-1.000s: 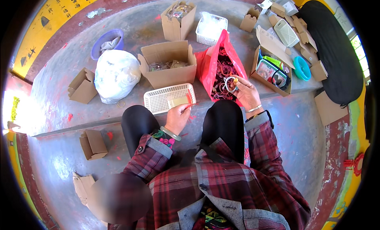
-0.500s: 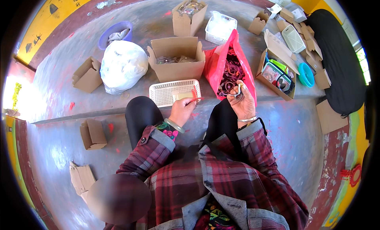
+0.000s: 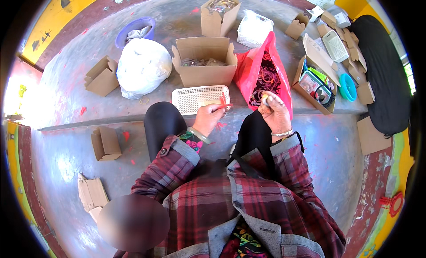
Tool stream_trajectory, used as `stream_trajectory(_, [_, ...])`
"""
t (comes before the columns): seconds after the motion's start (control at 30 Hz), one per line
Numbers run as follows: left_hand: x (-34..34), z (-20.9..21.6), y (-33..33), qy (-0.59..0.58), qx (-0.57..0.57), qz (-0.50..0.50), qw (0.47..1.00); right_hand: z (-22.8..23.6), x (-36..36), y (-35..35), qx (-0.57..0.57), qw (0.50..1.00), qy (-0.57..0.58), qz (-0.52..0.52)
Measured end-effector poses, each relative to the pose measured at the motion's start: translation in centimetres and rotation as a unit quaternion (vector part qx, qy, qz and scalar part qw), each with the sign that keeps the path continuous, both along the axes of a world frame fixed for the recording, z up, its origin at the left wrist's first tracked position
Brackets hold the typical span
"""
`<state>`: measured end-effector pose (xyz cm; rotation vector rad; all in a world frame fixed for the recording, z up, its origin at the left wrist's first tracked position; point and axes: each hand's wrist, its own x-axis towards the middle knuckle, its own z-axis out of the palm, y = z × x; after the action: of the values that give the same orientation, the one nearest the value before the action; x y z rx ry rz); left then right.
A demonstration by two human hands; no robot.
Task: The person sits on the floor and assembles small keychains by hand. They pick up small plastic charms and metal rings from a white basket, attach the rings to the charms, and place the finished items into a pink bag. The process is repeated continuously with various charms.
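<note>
My left hand [image 3: 207,119] is closed on a thin red strip [image 3: 225,103], which pokes out past the fingertips over the right end of a white perforated basket [image 3: 178,99]. In the basket lies a pale flat piece [image 3: 208,101], partly behind the hand. To the right, my right hand [image 3: 276,112] is pinched shut, its fingertips by the lower edge of an open pink bag [image 3: 246,70]. A small yellowish bit shows at those fingertips; what they hold is mostly hidden. Many dark, pink and purple loops [image 3: 267,78] fill the bag.
Behind the basket stands an open cardboard box [image 3: 206,76] with clear packets. A stuffed white plastic bag [image 3: 143,69] and purple basin [image 3: 122,36] are at left. Right are a box of odds and ends [image 3: 330,105] and a turquoise basket [image 3: 347,87]. A step edge [image 3: 106,121] crosses below.
The view has shifted slightly, moving the scene a little right. My right fingers have turned and closed further, so the pale, ring-like thing seen in them before is now mostly hidden. The left hand keeps its red strip.
</note>
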<state>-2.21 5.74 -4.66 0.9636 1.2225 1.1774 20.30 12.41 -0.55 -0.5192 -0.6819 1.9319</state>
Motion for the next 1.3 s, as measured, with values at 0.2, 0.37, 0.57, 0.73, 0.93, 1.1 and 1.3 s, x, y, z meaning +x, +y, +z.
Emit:
stream_trajectory(0.2, [0.4, 0.9, -0.1, 0.196, 0.037, 0.021, 0.98, 2.0, -2.8, -1.8, 0.164, 0.922, -0.35, 0.007])
stream_trajectory(0.37, [0.6, 0.2, 0.0, 0.215, 0.025, 0.022, 0.976, 2.1, -5.2, -2.7, 0.426, 0.759, -0.489, -0.051])
stream_trajectory(0.57, [0.7, 0.4, -0.2, 0.245, 0.016, -0.002, 0.969, 0.7, -6.3, -2.8, 0.574, 0.632, -0.515, -0.074])
stream_trajectory(0.73, [0.8, 0.8, -0.3, 0.303, 0.047, -0.02, 0.952, 0.2, -6.2, -2.6, 0.585, 0.591, -0.551, -0.075])
stream_trajectory(0.93, [0.9, 0.5, -0.4, 0.28, 0.057, -0.067, 0.956, 0.3, -5.9, -2.8, 0.594, 0.552, -0.584, -0.029])
stream_trajectory(1.1, [1.1, -0.1, -0.3, 0.095, -0.037, -0.095, 0.99, 0.1, -5.4, -2.5, 0.551, 0.628, -0.549, 0.008])
stream_trajectory(1.3, [1.2, -1.0, 0.0, 0.0, -0.078, -0.084, 0.993, 0.4, -4.9, -2.1, 0.406, 0.745, -0.527, 0.042])
